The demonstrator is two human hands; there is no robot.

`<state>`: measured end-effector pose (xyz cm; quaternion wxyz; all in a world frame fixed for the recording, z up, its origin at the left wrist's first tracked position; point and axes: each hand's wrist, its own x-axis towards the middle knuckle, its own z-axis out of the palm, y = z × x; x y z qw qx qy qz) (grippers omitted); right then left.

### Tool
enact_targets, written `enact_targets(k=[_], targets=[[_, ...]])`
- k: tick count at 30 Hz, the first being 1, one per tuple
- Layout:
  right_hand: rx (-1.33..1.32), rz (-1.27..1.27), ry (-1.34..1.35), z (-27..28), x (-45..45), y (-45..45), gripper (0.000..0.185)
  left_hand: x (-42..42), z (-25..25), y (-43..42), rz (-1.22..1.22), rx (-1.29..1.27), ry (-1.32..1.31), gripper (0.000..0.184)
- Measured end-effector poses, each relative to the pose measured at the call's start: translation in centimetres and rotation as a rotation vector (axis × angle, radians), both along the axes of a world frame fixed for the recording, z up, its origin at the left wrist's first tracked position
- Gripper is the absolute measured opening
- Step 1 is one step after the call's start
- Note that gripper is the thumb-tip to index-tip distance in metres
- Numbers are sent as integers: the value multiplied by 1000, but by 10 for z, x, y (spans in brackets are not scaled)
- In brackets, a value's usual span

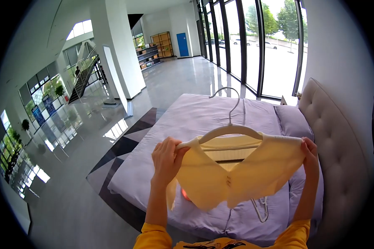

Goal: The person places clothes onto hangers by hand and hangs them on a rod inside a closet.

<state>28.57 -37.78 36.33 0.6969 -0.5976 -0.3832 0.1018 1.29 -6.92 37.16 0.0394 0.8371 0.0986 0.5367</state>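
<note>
A pale yellow V-neck top (203, 174) hangs on a white hanger (230, 130), held up in front of me over the bed. The hanger's hook points upward. My left hand (167, 159) pinches the top's left shoulder at the hanger's end. At the opposite shoulder, my right hand (310, 155) grips the fabric between thumb and fingers. Below the top, part of a second white hanger (261, 209) lies on the bedding. An orange-red thing (185, 194) shows partly behind the top's left side; its kind is hidden.
Lilac bedding covers the bed (183, 112), with a pillow (294, 120) near the tufted headboard (332, 124). A dark geometric rug (124, 157) lies along the bed's left side. Tall windows (253, 45) stand beyond, and a white pillar (120, 50) rises at the left.
</note>
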Motion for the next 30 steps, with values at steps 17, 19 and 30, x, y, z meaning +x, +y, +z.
enact_targets(k=[17, 19, 30], targets=[[-378, -796, -1299, 71, -236, 25, 39, -85, 48, 29, -445, -98, -15, 24], [-457, -927, -1223, 76, -254, 6, 38, -89, 57, 37, -506, -134, 51, 26], [-679, -1360, -867, 74, -395, -117, 36, -73, 42, -48, -1135, -538, 84, 13]])
